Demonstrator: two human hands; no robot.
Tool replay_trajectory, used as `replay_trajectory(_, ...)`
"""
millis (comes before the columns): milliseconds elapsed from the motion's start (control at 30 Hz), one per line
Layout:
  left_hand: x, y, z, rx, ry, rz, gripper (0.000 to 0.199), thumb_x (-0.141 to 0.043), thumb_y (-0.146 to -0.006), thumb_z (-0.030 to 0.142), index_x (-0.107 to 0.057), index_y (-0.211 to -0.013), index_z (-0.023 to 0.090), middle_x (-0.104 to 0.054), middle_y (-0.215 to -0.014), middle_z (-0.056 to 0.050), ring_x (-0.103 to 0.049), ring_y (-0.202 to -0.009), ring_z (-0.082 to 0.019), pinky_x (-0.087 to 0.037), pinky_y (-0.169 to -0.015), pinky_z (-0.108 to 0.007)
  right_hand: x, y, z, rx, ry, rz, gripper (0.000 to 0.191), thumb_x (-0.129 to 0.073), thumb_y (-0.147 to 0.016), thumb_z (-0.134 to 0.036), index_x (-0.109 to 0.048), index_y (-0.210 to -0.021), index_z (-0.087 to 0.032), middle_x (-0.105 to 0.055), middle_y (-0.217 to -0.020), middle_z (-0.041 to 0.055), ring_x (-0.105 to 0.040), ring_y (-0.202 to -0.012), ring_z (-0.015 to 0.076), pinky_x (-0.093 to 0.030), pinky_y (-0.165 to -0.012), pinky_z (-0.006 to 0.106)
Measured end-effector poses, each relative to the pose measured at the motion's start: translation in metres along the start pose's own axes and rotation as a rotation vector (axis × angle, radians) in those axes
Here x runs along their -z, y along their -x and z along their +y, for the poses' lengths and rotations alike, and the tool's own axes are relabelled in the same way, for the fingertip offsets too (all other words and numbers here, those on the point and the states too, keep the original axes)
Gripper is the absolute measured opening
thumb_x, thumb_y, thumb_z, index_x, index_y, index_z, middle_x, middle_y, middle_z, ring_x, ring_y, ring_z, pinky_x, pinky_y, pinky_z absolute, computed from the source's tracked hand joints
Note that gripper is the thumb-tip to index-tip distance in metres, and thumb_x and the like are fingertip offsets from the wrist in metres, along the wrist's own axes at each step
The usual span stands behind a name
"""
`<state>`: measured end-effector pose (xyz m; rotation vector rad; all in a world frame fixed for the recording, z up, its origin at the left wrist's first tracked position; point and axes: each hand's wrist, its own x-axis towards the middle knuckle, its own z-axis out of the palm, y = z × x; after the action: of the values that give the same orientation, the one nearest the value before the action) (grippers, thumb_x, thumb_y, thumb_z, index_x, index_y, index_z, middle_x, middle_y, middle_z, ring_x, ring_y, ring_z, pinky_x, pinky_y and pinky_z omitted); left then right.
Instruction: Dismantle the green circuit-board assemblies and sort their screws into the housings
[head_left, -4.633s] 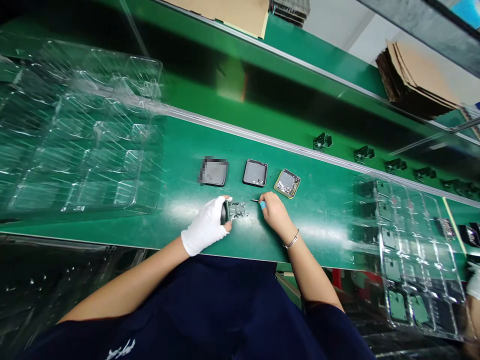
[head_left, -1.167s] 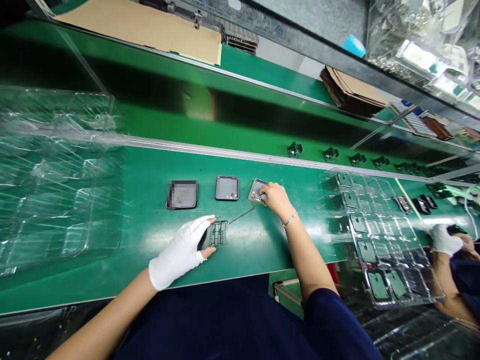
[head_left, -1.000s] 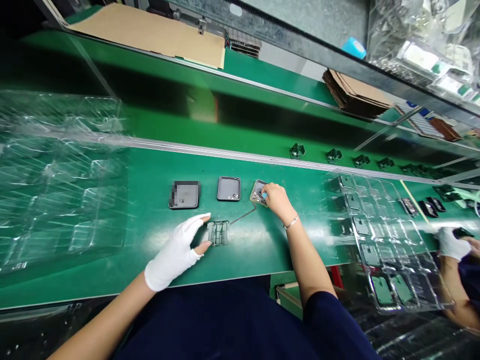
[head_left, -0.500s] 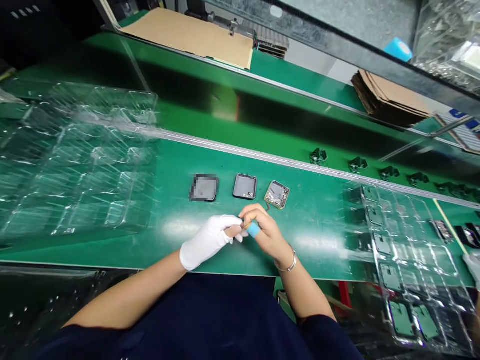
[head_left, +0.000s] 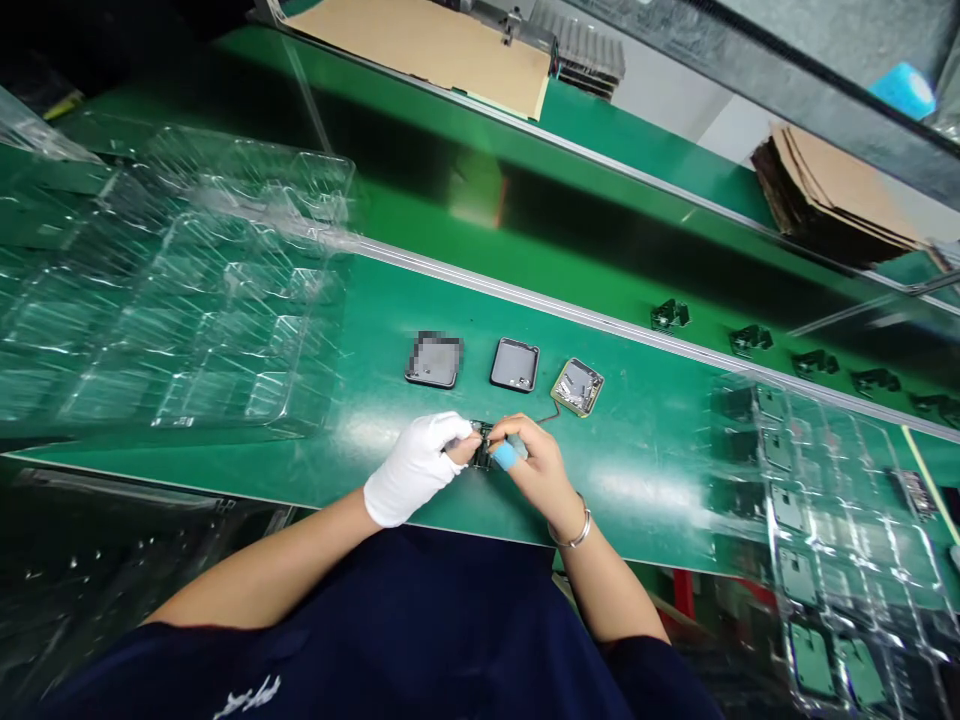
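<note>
A small dark part with shiny bits [head_left: 482,458], its exact kind unclear, is pinched between my two hands just above the green bench. My left hand [head_left: 424,465], in a white glove with bare fingertips showing, grips its left side. On its right side, the fingers of my right hand [head_left: 531,462] are closed, with blue tape round one digit. Beyond the hands lie three square shallow housings: a dark one [head_left: 435,362], a grey-lined one [head_left: 514,365], and one with metal parts inside [head_left: 577,387]. From this last one a thin reddish wire [head_left: 553,412] runs toward my right hand.
Clear plastic trays [head_left: 202,310] cover the bench's left side. Another clear tray [head_left: 847,540] on the right holds several green plates [head_left: 810,658]. Several small dark parts [head_left: 670,315] stand along the metal strip behind. Cardboard [head_left: 427,50] lies on the shelf.
My hands have turned and parted slightly, so the dark part between them now shows. The view has shifted, and more of the reddish wire is visible.
</note>
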<state>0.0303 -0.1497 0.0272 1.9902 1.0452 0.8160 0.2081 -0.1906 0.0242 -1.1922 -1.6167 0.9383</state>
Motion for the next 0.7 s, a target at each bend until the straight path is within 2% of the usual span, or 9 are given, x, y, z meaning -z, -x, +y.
replay_trajectory(100, 0.000, 0.002, -0.003, -0.165, -0.299, 0.058, 0.038, -0.042, -0.093, 0.032, -0.055, -0.059, 0.019, -0.053, -0.055, -0.001, -0.051, -0.054, -0.014, -0.038, -0.055, -0.027, -0.002, -0.001, 0.000, 0.051, 0.155, 0.002, 0.005, -0.055, -0.090, -0.023, -0.060, -0.090, -0.025, -0.065, -0.083, -0.0002, -0.061, -0.079, 0.0151, -0.046, -0.095, 0.039)
replay_trajectory(167, -0.002, 0.002, -0.007, -0.206, -0.376, 0.061, 0.038, -0.042, -0.093, 0.031, -0.058, -0.061, 0.019, -0.056, -0.056, -0.002, -0.054, -0.056, -0.015, -0.039, -0.057, -0.028, -0.001, -0.003, -0.001, 0.066, 0.202, -0.024, 0.005, -0.056, -0.089, -0.023, -0.060, -0.090, -0.025, -0.066, -0.083, -0.0008, -0.062, -0.078, 0.0147, -0.042, -0.100, 0.042)
replay_trajectory(233, -0.005, 0.001, -0.012, -0.192, -0.322, 0.037, 0.032, -0.044, -0.092, 0.032, -0.063, -0.071, 0.018, -0.062, -0.065, -0.005, -0.060, -0.065, -0.018, -0.045, -0.064, -0.030, 0.001, -0.005, 0.001, 0.039, 0.222, -0.010, 0.005, -0.055, -0.089, -0.023, -0.060, -0.089, -0.025, -0.066, -0.084, -0.0002, -0.062, -0.080, 0.0152, -0.042, -0.099, 0.042)
replay_trajectory(300, -0.008, -0.003, -0.021, -0.123, -0.176, 0.020, 0.024, -0.048, -0.089, 0.034, -0.065, -0.093, 0.018, -0.069, -0.089, -0.008, -0.064, -0.086, -0.021, -0.050, -0.077, -0.033, 0.002, -0.006, 0.007, -0.005, 0.240, 0.070, 0.007, -0.054, -0.087, -0.021, -0.060, -0.085, -0.024, -0.065, -0.089, 0.0023, -0.061, -0.088, 0.0173, -0.044, -0.094, 0.040)
replay_trajectory(367, -0.011, -0.008, -0.029, -0.034, -0.018, -0.031, 0.032, -0.050, -0.086, 0.031, -0.060, -0.112, 0.017, -0.066, -0.113, -0.010, -0.061, -0.106, -0.022, -0.050, -0.091, -0.036, 0.000, -0.007, 0.016, -0.036, 0.269, 0.153, 0.008, -0.054, -0.084, -0.019, -0.060, -0.081, -0.023, -0.063, -0.095, 0.0051, -0.059, -0.096, 0.0195, -0.045, -0.090, 0.039)
replay_trajectory(400, -0.013, -0.011, -0.034, 0.005, 0.048, -0.082, 0.035, -0.050, -0.085, 0.029, -0.058, -0.116, 0.016, -0.064, -0.119, -0.010, -0.060, -0.111, -0.022, -0.049, -0.095, -0.036, -0.001, -0.006, 0.021, -0.042, 0.285, 0.169, 0.007, -0.054, -0.083, -0.018, -0.059, -0.081, -0.023, -0.063, -0.096, 0.0058, -0.058, -0.098, 0.0202, -0.045, -0.089, 0.039)
replay_trajectory(467, -0.017, -0.014, -0.039, 0.056, 0.145, -0.199, 0.034, -0.047, -0.083, 0.024, -0.059, -0.114, 0.016, -0.065, -0.119, -0.009, -0.060, -0.112, -0.021, -0.047, -0.099, -0.036, -0.006, -0.005, 0.028, -0.040, 0.304, 0.163, 0.008, -0.053, -0.082, -0.017, -0.058, -0.081, -0.022, -0.062, -0.096, 0.0059, -0.058, -0.097, 0.0203, -0.044, -0.088, 0.039)
replay_trajectory(533, -0.020, -0.016, -0.042, 0.089, 0.190, -0.257, 0.030, -0.045, -0.083, 0.023, -0.061, -0.107, 0.017, -0.068, -0.113, -0.008, -0.063, -0.106, -0.021, -0.048, -0.098, -0.036, -0.010, -0.002, 0.033, -0.037, 0.319, 0.141, 0.008, -0.052, -0.083, -0.017, -0.057, -0.083, -0.023, -0.062, -0.095, 0.0055, -0.058, -0.096, 0.0199, -0.043, -0.091, 0.040)
replay_trajectory(700, -0.022, -0.014, -0.040, 0.115, 0.226, -0.235, 0.025, -0.046, -0.084, 0.027, -0.062, -0.101, 0.018, -0.069, -0.106, -0.007, -0.064, -0.100, -0.022, -0.050, -0.094, -0.036, -0.015, 0.001, 0.032, -0.032, 0.421, 0.113, 0.007, -0.051, -0.084, -0.020, -0.056, -0.085, -0.024, -0.064, -0.094, 0.0036, -0.059, -0.094, 0.0192, -0.030, -0.106, 0.049)
